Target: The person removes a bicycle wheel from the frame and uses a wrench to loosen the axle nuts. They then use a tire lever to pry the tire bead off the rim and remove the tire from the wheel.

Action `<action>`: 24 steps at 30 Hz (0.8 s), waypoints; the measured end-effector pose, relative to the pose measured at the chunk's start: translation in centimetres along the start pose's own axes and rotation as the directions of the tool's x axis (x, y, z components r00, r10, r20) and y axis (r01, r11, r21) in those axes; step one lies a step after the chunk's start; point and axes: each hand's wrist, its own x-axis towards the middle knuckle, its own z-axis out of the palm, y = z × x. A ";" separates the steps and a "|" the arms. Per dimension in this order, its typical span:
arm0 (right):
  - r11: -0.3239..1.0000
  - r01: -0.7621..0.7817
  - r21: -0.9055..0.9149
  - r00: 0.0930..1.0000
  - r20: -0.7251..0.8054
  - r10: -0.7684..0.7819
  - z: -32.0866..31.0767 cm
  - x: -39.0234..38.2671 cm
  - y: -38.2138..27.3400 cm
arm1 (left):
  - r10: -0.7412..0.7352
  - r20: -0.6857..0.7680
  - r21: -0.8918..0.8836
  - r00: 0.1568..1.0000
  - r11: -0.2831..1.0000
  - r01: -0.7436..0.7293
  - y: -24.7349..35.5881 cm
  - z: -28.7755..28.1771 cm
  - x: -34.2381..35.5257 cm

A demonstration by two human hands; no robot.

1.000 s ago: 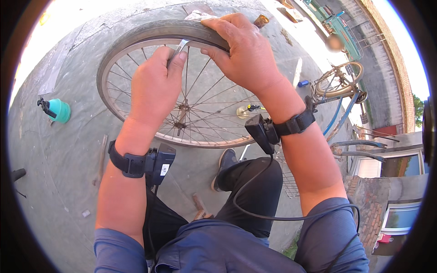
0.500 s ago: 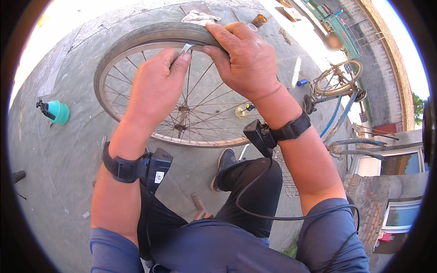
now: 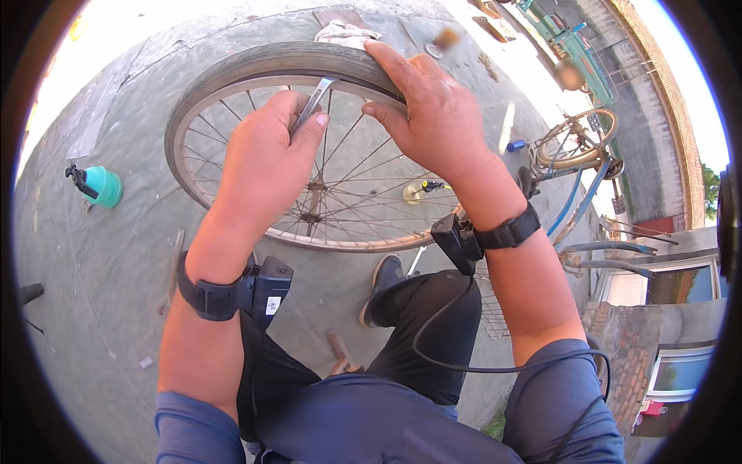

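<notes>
One tire lever (image 3: 313, 104), gripped in my left hand (image 3: 267, 158), slants up-right toward the bicycle tire (image 3: 255, 60); my half-open right hand (image 3: 434, 112) straddles the tire.

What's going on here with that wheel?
A person is working on a spoked wheel. The left hand grips a flat metal tool, its tip up where rim and tire meet. The right hand reaches over the tire just right of the tool. The tire is around the rim, though how firmly it sits by the tool is hard to tell.
</notes>
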 end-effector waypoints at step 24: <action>0.993 -0.062 -0.102 0.994 0.085 0.071 1.6 3.2 -3.2 | -0.217 -0.148 -0.295 0.965 0.941 0.166 -0.8 1.3 2.9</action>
